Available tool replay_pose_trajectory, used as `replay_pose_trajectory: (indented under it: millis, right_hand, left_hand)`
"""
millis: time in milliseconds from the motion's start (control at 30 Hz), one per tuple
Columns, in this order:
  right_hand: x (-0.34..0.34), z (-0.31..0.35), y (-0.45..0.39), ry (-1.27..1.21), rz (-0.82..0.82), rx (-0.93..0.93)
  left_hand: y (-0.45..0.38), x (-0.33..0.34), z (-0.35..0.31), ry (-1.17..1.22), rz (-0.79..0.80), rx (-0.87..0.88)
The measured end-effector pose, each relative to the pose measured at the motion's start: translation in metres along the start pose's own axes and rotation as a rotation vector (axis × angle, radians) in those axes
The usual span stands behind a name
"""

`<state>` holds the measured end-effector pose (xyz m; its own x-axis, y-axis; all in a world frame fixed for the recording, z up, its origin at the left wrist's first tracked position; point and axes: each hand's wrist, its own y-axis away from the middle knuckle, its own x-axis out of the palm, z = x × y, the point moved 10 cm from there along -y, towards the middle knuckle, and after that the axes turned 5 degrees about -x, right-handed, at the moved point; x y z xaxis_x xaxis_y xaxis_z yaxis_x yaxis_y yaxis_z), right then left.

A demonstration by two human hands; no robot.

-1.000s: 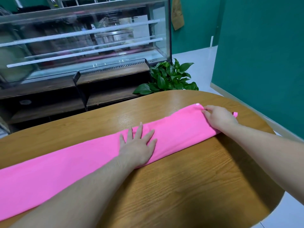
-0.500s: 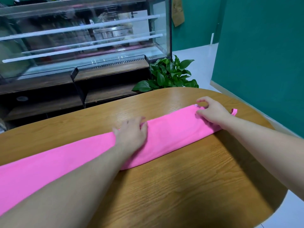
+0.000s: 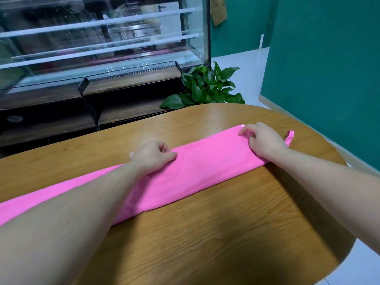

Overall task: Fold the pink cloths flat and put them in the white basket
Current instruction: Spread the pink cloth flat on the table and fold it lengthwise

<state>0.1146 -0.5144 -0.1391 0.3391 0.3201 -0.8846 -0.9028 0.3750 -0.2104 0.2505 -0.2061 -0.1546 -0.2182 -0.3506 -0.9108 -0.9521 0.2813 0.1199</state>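
Head view: both hands, left hand [image 3: 153, 156], right hand [image 3: 263, 141], apparently pinching pink cloth [image 3: 205, 169].

Here is the table [image 3: 236, 233], a wooden top with a rounded far end and a clear grain running along it; across it lies one long pink cloth [image 3: 195, 171], folded into a narrow band that stretches from the left edge of view to the rounded right end; a small pink loop [image 3: 290, 136] sticks out from the cloth's right end, lying on the wood near the table's edge; the near side of the table shows bare wood in shadow.
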Motion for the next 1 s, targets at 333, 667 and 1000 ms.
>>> replay_pose_trajectory:
  millis: [333, 667, 1000]
  right_hand:
    - [-0.004, -0.003, 0.006, 0.032, -0.037, -0.024]
    - [-0.02, 0.024, 0.01, 0.446, -0.033, 0.02]
    - [0.074, 0.128, 0.056, 0.202, 0.374, 0.022]
  left_hand:
    - [-0.003, -0.009, -0.016, -0.015, -0.098, 0.119]
    - [0.009, -0.035, 0.049, -0.086, 0.081, 0.1]
    - [0.028, -0.049, 0.075, -0.149, -0.205, 0.085]
